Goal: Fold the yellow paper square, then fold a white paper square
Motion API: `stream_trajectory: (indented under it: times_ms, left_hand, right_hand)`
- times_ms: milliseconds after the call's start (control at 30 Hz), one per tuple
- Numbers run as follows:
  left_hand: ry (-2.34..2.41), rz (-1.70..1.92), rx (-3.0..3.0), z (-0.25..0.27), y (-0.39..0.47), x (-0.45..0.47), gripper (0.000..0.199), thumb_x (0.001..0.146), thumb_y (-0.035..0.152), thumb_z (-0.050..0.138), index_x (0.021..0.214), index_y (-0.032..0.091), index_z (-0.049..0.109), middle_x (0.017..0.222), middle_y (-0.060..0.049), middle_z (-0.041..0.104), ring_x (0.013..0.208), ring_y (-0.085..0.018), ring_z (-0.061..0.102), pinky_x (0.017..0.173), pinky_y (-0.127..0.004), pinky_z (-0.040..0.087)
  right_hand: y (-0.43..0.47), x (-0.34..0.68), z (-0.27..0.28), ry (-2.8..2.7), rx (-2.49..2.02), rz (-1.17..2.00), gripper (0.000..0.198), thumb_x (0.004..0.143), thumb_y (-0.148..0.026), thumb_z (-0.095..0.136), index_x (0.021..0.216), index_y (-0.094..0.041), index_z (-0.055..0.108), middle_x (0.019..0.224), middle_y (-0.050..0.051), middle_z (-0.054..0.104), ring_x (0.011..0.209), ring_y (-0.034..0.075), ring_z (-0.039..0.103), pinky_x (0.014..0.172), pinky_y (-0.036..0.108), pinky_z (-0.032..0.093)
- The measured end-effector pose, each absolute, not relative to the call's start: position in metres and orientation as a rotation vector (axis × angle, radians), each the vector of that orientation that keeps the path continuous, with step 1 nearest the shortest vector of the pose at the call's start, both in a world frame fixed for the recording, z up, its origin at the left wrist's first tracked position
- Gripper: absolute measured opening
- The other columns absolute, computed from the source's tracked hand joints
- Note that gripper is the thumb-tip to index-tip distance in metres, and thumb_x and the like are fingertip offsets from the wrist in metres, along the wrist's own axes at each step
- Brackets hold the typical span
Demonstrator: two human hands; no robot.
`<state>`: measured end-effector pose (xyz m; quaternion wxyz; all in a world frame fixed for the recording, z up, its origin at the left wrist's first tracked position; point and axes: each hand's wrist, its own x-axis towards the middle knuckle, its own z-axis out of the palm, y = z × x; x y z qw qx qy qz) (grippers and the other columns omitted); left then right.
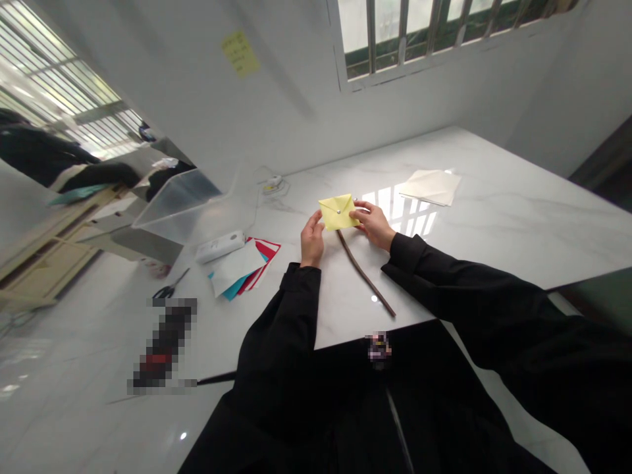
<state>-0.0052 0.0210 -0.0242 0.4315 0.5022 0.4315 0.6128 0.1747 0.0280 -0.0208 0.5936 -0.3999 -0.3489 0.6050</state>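
Together, the left hand (311, 245) and right hand (376, 227) grip a yellow envelope (336, 222) at its sides, fingers closed on it, over the table (508, 217); a brown stick (363, 275) slants toward the near edge, cream paper (429, 186) lying by the far edge.

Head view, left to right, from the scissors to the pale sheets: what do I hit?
Scissors → coloured papers → left hand → yellow envelope → right hand → pale sheets. Brown stick left out; it overlaps the envelope's and right hand's span.
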Motion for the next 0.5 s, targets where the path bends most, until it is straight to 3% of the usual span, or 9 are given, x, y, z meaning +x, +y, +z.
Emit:
stream_trajectory:
  times_ms: [200, 500]
  left_hand:
    - [0.934, 1.477, 1.044, -0.013, 0.009, 0.002, 0.057, 0.076, 0.052, 0.081, 0.119, 0.016, 0.07, 0.119, -0.012, 0.075, 0.115, -0.028, 0.07, 0.1, -0.038, 0.055]
    - [0.932, 1.435, 1.028, -0.015, 0.006, 0.004, 0.049, 0.063, 0.037, 0.092, 0.101, 0.011, 0.076, 0.104, -0.014, 0.079, 0.115, -0.032, 0.07, 0.102, -0.045, 0.054]
  right_hand:
    - [0.026, 0.173, -0.024, -0.904, -0.881, 1.39, 0.037, 0.076, -0.018, 0.075, 0.111, -0.021, 0.063, 0.09, 0.002, 0.072, 0.085, 0.017, 0.07, 0.076, 0.031, 0.059]
    - [0.022, 0.173, -0.023, -1.048, -0.851, 1.361, 0.049, 0.069, -0.028, 0.083, 0.113, -0.021, 0.065, 0.089, 0.002, 0.071, 0.081, 0.017, 0.069, 0.07, 0.03, 0.058]
